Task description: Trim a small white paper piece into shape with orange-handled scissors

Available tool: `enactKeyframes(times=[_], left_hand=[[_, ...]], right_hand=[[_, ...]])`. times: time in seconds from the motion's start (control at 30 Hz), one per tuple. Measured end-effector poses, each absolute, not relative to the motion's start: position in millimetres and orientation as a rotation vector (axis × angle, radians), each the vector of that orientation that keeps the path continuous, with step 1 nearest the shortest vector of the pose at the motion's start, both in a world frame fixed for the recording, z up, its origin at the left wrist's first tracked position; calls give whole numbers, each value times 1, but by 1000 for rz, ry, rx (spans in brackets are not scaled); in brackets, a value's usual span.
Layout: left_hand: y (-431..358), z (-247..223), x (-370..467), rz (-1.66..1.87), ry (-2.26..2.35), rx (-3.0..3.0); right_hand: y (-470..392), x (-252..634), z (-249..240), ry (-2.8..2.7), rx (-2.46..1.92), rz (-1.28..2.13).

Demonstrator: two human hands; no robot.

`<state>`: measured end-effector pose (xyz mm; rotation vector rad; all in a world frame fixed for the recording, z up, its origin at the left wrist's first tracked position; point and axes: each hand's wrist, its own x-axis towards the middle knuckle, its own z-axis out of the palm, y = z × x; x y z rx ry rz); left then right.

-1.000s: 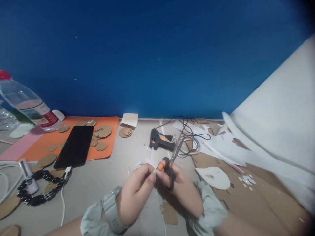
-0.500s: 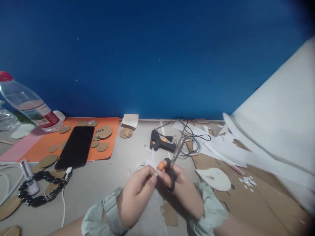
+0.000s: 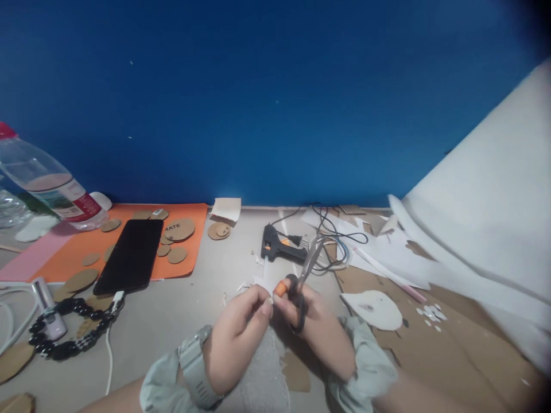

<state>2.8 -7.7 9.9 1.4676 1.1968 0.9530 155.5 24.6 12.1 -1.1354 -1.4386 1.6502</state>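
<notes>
Near the bottom centre my left hand [image 3: 241, 332] is closed in a pinch, its fingertips meeting those of my right hand; whatever lies between them is too small to make out. Scissors [image 3: 310, 261] with black and orange handles are held in my right hand [image 3: 316, 327], blades pointing up and away. Just beyond the hands a black glue gun [image 3: 282, 246] lies on the grey table [image 3: 172, 332]. Under the hands is a translucent sheet [image 3: 264, 378].
A black phone [image 3: 131, 258], cardboard discs [image 3: 181, 229] and a tilted bottle [image 3: 64, 192] are at left, with a beaded bracelet [image 3: 64, 350]. At right, a white cutout [image 3: 374, 310] and small white pieces [image 3: 433, 314] lie on cardboard [image 3: 447, 355].
The whole view has shifted slightly, so objects appear a little further left and up. Both hands keep nearly the same pose, fingertips together, with the scissors still in my right hand.
</notes>
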Motion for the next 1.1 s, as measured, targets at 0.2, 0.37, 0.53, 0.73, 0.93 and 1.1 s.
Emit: enactKeyframes(times=[0.2,0.37,0.53,0.73,0.93,1.1], left_hand=[[-8,9,3,954,1238,1458],[-9,7,2,937,1246,1462],[-8,7,3,936,1261,1461],[-8,10,4,943,1259,1463],[-8,10,3,964,1277,1484],[-8,11,3,975,1305,1488]], right_hand=[[25,156,14,-1462,-1134,1652],[22,157,11,-1456,-1139,1635],[23,156,12,-1478,-1153,1616],[23,155,15,-1459,-1173,1611],[21,155,13,-1384,-1146,1668],[22,154,17,-1453,-1156,1604]])
